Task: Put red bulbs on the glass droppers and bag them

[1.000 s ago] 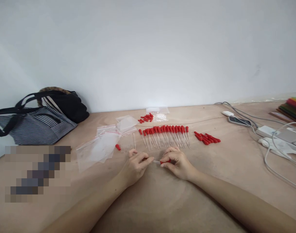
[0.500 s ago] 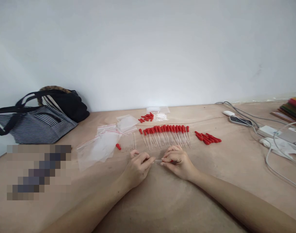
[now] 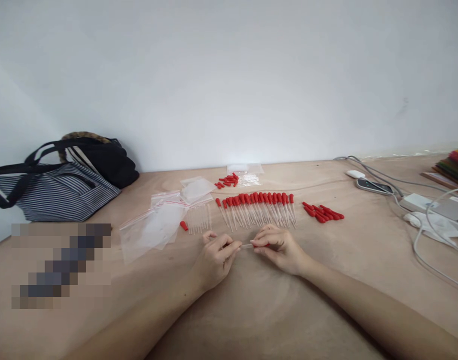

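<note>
Clear and thin, a tube [image 3: 247, 246] spans the gap between two hands on the near side of the row of red-capped droppers [image 3: 255, 210]. The left hand [image 3: 218, 257] pinches one end; the right hand [image 3: 277, 250] pinches a red bulb [image 3: 267, 245] at the other, its fingers hiding the joint. Left of the row lie bare tubes [image 3: 199, 218] and plastic bags [image 3: 153, 227]; right of it, loose bulbs [image 3: 322, 213].

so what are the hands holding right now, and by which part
A clear tube: the left hand pinches its left portion, the right hand a red bulb at its right end.
</note>
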A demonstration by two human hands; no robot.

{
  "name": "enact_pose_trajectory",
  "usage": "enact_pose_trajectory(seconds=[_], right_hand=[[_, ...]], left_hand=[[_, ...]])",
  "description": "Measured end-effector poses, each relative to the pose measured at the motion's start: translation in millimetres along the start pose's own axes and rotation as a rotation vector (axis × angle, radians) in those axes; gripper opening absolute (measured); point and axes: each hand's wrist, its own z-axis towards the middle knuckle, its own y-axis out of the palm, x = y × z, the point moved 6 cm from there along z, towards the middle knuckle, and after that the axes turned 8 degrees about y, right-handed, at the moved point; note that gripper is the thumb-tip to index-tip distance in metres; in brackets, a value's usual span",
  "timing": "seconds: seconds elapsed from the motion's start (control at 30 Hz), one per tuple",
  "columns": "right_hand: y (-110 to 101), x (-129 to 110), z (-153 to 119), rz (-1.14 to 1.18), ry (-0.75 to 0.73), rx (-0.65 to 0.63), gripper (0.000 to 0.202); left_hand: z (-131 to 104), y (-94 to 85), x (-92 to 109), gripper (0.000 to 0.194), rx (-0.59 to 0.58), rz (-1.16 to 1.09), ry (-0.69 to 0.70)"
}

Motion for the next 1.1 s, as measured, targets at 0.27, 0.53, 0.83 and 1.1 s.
enact_pose_trajectory(seconds=[0.27,0.53,0.83,1.1], right_hand=[[1.0,-0.3,1.1,-0.097,-0.009,-0.041,0.010],[4.0,-2.3,3.0,-0.086,0.038,-0.024,0.007],[1.8,10.6,-1.9,0.047,0.189,0.016,0.030],[-2.0,-10.9,0.9,-0.031,-0.052,0.043,0.010]], left_hand=[[1.3,-3.5,3.9,0.019,0.011,0.035,0.021],[2.3,-6.5,10.7,0.019,0.044,0.104,0.066],[2.9,-7.9,7.0,0.016,0.077,0.065,0.030],[7.7,-9.2,9.7,0.020,0.034,0.010,0.015]])
